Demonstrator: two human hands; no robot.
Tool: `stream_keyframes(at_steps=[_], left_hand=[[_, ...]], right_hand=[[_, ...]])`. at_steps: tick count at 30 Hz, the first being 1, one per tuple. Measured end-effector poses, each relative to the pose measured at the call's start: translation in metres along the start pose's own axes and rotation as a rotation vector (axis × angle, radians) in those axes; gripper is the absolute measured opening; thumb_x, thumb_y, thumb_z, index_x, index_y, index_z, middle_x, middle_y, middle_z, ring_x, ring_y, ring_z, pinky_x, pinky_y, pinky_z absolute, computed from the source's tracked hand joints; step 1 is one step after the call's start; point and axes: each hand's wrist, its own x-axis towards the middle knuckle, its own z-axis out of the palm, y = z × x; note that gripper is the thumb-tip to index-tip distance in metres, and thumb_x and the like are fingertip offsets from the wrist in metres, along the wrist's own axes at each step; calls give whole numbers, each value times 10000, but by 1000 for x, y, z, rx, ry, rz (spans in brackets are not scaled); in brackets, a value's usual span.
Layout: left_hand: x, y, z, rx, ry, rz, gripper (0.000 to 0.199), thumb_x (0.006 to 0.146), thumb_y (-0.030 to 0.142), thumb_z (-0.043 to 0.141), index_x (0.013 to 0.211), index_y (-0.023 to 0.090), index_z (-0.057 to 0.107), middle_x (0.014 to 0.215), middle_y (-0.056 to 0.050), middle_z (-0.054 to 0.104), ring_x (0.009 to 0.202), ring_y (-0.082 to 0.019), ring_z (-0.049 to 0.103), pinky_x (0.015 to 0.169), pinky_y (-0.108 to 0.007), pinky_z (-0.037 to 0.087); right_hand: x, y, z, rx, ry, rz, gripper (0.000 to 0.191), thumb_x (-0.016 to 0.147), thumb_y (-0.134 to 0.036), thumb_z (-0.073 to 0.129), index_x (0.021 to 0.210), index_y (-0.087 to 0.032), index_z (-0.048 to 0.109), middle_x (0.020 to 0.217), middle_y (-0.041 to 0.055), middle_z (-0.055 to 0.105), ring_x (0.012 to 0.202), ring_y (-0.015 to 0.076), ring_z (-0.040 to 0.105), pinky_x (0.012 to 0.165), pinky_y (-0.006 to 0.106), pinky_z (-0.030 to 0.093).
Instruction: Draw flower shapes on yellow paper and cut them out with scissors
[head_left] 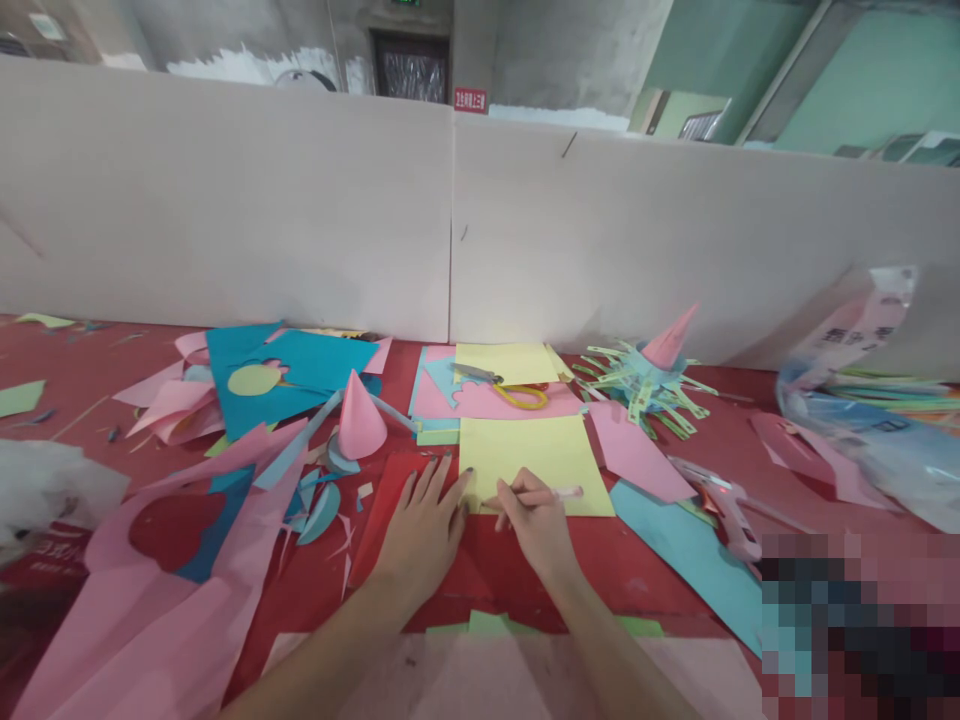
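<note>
A sheet of yellow paper (547, 450) lies flat on the red table in front of me. My right hand (534, 515) is closed around a pen (566, 492), its tip at the sheet's lower left part. Spread flat, my left hand (426, 525) rests on red paper (390, 490), with its fingertips at the yellow sheet's left edge. Behind the sheet lie pink paper and scissors with yellow handles (523, 396). A pink paper cone (360, 420) stands to the left of it.
Pink and blue paper scraps (172, 610) cover the left side. At right are a paper piece with a pink cone and green strips (660, 370), a glue gun (731, 510) and a plastic bag (892, 430). A white partition (300, 220) runs along the back.
</note>
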Motion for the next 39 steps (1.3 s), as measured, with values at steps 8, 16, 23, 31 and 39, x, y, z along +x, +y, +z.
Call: stream_keyframes(at_steps=[8, 16, 23, 31, 39], left_hand=[[0, 1, -2, -4, -6, -2, 449, 850, 225, 337, 1296, 284, 347, 1369, -44, 365, 1266, -229, 295, 1006, -440, 293], [0, 0, -1, -1, 0, 8, 457, 848, 215, 334, 1301, 279, 337, 1372, -44, 358, 1264, -230, 296, 999, -448, 298], [0, -1, 0, -10, 3, 4, 448, 855, 232, 333, 1299, 289, 339, 1371, -41, 361, 1267, -229, 291, 1009, -442, 286], [0, 0, -2, 1, 7, 4, 446, 853, 223, 334, 1295, 281, 347, 1366, -40, 369, 1259, -227, 309, 1006, -442, 297], [0, 1, -2, 8, -7, 4, 466, 841, 214, 349, 1303, 274, 335, 1371, -42, 361, 1265, -226, 298, 1011, -435, 293]], right_hand=[[0, -1, 2, -73, 33, -9, 334, 824, -358, 459, 536, -220, 359, 443, -44, 487, 522, 127, 554, 531, 208, 378], [-1, 0, 1, -53, 18, -20, 331, 818, -366, 462, 537, -223, 364, 429, -45, 501, 477, 123, 550, 524, 214, 396], [-1, 0, 3, -117, 68, -19, 333, 829, -373, 437, 541, -225, 358, 436, -38, 500, 531, 136, 575, 505, 209, 383], [-1, -1, -2, 23, 104, -27, 362, 817, -378, 458, 496, -221, 402, 456, -27, 481, 549, 146, 585, 573, 232, 421], [-4, -3, -1, 18, -5, 33, 335, 824, -386, 449, 541, -222, 379, 425, -30, 516, 608, 161, 623, 552, 214, 415]])
